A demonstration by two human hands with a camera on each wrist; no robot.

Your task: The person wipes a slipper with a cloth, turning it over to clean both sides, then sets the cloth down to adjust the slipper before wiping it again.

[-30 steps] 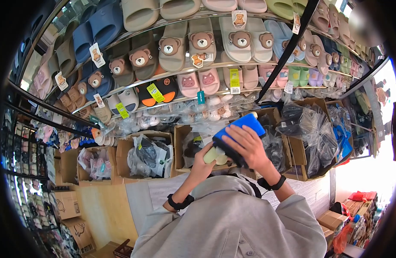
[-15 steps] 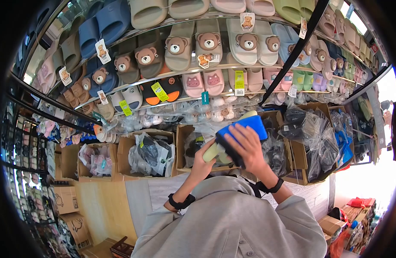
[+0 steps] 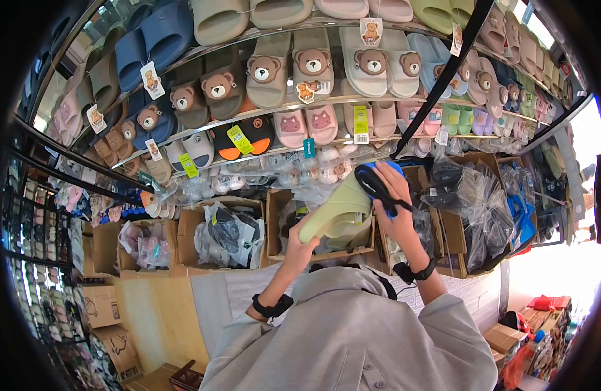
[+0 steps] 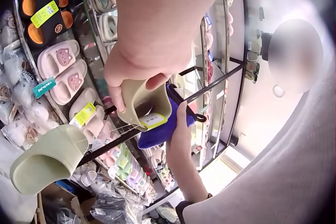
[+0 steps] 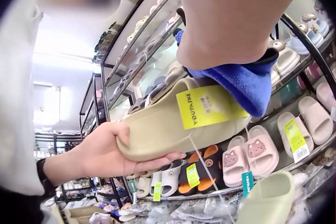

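My left hand [image 3: 298,249] grips one end of a pale green slipper [image 3: 336,199], thumb and fingers round it, as the right wrist view shows. A blue cloth pad [image 5: 244,85] with black edging and a black strap [image 3: 379,186] lies against the slipper's other end, held in my right hand [image 3: 397,205]. Its fingertips are partly hidden. A yellow tag [image 5: 210,107] hangs at the gripped slipper's opening. The matching green slipper [image 4: 50,155] dangles loose below, on a thin clear tie.
Racks of slippers with bear faces [image 3: 264,68] rise ahead. Beneath them stand cardboard boxes [image 3: 183,244] holding bagged goods [image 3: 225,231]. A black rack post [image 3: 440,75] slants behind my right hand. More boxes [image 3: 502,337] sit at lower right.
The green slipper is tilted up and shows much more of its side. The pad has turned from its blue face to its black strap and edge, and my right hand has shifted slightly right.
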